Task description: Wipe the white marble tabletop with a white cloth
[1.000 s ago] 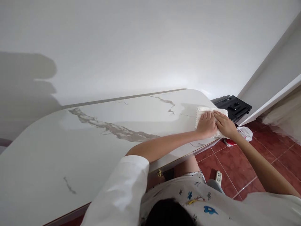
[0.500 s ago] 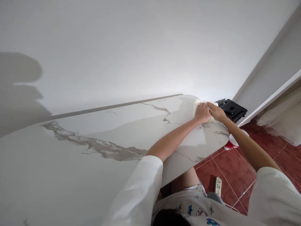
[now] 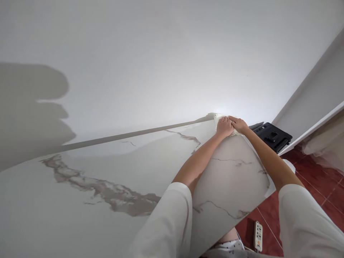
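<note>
Both my hands press a white cloth flat on the far right corner of a white marble-look table, close to the wall. My left hand lies on the cloth with fingers together and slightly curled. My right hand rests beside it, touching it, fingers laid over the cloth. Only a small edge of the cloth shows past my fingers. My arms in white sleeves stretch across the tabletop.
A white wall runs along the table's back edge. A black case lies on the red tiled floor past the table's right end. A white power strip lies on the floor near my legs.
My hands have slid the cloth from the table's right edge away from me to the far corner by the wall. My body has leaned further over the table.
</note>
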Demonstrator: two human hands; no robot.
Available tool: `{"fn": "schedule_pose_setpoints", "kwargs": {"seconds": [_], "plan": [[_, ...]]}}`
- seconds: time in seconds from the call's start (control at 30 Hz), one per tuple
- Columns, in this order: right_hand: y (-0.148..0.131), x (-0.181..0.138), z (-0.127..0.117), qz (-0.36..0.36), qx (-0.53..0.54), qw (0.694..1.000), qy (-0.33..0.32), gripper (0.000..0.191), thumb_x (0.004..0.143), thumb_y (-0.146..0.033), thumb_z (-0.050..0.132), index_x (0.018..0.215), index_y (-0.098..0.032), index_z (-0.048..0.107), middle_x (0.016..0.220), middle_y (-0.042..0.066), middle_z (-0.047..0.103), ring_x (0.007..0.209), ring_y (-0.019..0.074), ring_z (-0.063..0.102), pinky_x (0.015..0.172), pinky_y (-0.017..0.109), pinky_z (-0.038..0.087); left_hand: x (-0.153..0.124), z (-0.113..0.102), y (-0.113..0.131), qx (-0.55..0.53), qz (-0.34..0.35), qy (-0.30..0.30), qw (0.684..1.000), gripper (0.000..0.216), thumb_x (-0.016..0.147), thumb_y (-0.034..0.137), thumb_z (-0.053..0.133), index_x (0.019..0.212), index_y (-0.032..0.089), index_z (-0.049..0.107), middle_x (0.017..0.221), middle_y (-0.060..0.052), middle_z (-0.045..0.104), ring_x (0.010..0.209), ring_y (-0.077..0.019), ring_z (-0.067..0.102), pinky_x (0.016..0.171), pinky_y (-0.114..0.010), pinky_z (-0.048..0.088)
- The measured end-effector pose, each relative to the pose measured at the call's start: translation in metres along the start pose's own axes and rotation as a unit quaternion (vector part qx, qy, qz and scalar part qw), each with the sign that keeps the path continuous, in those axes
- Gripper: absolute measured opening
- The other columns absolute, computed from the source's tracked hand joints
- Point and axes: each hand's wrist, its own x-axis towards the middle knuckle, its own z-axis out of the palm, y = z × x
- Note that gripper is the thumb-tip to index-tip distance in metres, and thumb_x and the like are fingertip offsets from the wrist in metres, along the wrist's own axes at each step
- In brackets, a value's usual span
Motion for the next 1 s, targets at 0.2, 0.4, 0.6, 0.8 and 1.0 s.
{"fn": "schedule_pose_setpoints", "kwargs": {"seconds": [0.2,0.4,0.6,0.8,1.0], "plan": [[-0.013,0.006,0.004,-0.020,-0.027,0.999,0.015,0.049,0.089,-0.023,0.035,0.135,-0.024,0.050,0.141,0.000,0.049,0.127,0.0228,0.049,0.104,0.040,0.040,-0.009,-0.011,-0.010,0.003,-0.004,-0.013,1.000,0.052,0.094,0.023,0.029,0.139,-0.001,0.036,0.146,-0.018,0.039,0.137,-0.0261,0.032,0.114,-0.038,0.023],[-0.056,-0.002,0.009,-0.069,-0.039,0.997,0.016,0.049,0.088,-0.021,0.035,0.134,-0.018,0.052,0.142,0.004,0.049,0.130,0.0207,0.044,0.108,0.036,0.037,-0.040,-0.028,-0.035,0.031,-0.012,-0.003,0.999,0.052,0.092,0.023,0.034,0.138,-0.002,0.038,0.143,-0.021,0.042,0.134,-0.0269,0.037,0.113,-0.037,0.025],[-0.151,-0.015,0.025,-0.141,-0.044,0.989,0.004,0.049,0.091,-0.020,0.032,0.137,-0.012,0.046,0.145,0.007,0.044,0.133,0.0220,0.040,0.111,0.035,0.031,-0.105,-0.064,-0.097,0.076,-0.022,0.029,0.996,0.050,0.090,0.021,0.033,0.135,0.000,0.040,0.140,-0.022,0.045,0.133,-0.0271,0.039,0.111,-0.041,0.028],[-0.269,-0.036,0.041,-0.212,0.000,0.977,-0.018,0.047,0.089,-0.018,0.037,0.135,-0.009,0.047,0.144,0.011,0.045,0.131,0.0234,0.042,0.108,0.035,0.033,-0.203,-0.124,-0.169,0.123,-0.022,0.011,0.992,0.051,0.090,0.020,0.029,0.135,0.000,0.039,0.141,-0.021,0.044,0.135,-0.0255,0.037,0.114,-0.041,0.025],[-0.388,-0.052,0.055,-0.338,0.040,0.939,-0.040,0.035,0.090,-0.025,0.042,0.120,-0.013,0.056,0.132,0.012,0.055,0.119,0.0269,0.051,0.098,0.040,0.041,-0.313,-0.183,-0.232,0.162,-0.091,0.012,0.983,0.052,0.090,0.022,0.027,0.136,0.000,0.038,0.145,-0.020,0.040,0.138,-0.0263,0.031,0.115,-0.043,0.023]]}}
